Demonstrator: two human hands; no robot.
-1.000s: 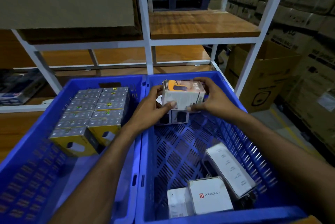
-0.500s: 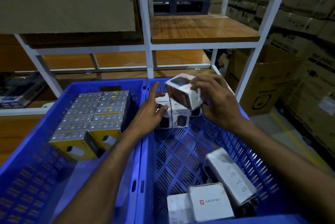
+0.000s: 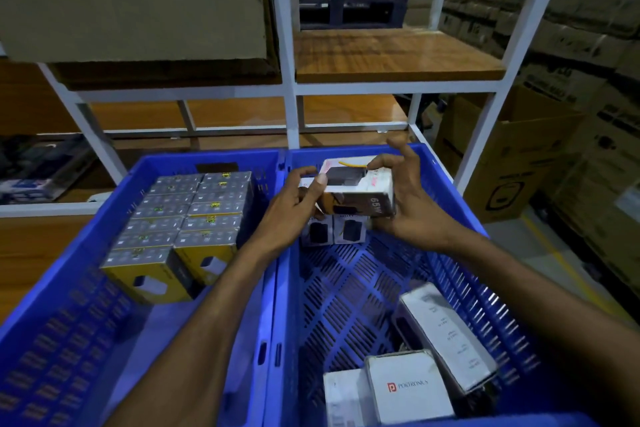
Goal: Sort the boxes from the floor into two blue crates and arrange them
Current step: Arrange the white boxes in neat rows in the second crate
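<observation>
Wooden shelf [image 3: 391, 52] (bare), white-framed.

A white-framed rack [image 3: 289, 46] with wooden shelves [image 3: 391, 52]; cardboard cartons [image 3: 512, 163] stacked at right.

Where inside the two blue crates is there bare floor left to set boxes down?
Right blue crate: bare mesh mid-floor, between the small white boxes at the far wall and the loose white boxes nearest. Left blue crate: bare near half; the far half is crowded with grey-topped yellow boxes.
</observation>
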